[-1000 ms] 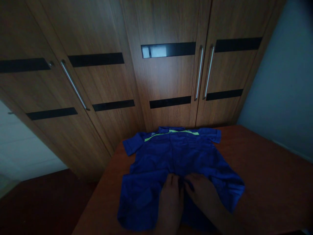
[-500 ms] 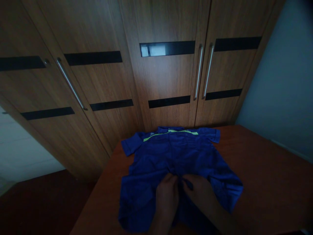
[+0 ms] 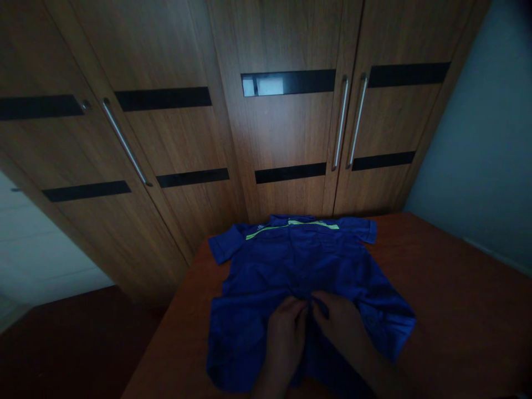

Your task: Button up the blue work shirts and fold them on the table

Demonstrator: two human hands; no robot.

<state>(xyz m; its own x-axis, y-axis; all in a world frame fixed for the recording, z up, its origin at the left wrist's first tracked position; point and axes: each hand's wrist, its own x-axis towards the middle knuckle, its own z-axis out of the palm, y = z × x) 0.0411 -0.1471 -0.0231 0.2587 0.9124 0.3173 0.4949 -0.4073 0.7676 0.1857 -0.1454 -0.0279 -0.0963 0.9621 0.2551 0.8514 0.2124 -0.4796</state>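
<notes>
A dark blue short-sleeved shirt [image 3: 266, 266] with yellow-green chest stripes lies spread on a reddish-brown table [image 3: 449, 310], its collar toward the wardrobe. At the lower middle of its front, my left hand [image 3: 286, 332] pinches the cloth along the centre line. Just to the right, my right hand [image 3: 343, 321] grips the same front edge, fingertips close to those of the left. Dim light and the fingers hide what exactly lies between the fingertips. Part of the lower hem is covered by my forearms.
Behind the table stands a wooden wardrobe [image 3: 286, 133] with black strips and long metal handles [image 3: 341, 122]. A pale wall [image 3: 490, 155] is on the right. Dark floor [image 3: 75, 343] shows at the lower left, beside a white surface [image 3: 37, 255].
The view has shifted slightly. My right hand's fingers have risen a little at the shirt's front; both hands stay at the same place on the cloth.
</notes>
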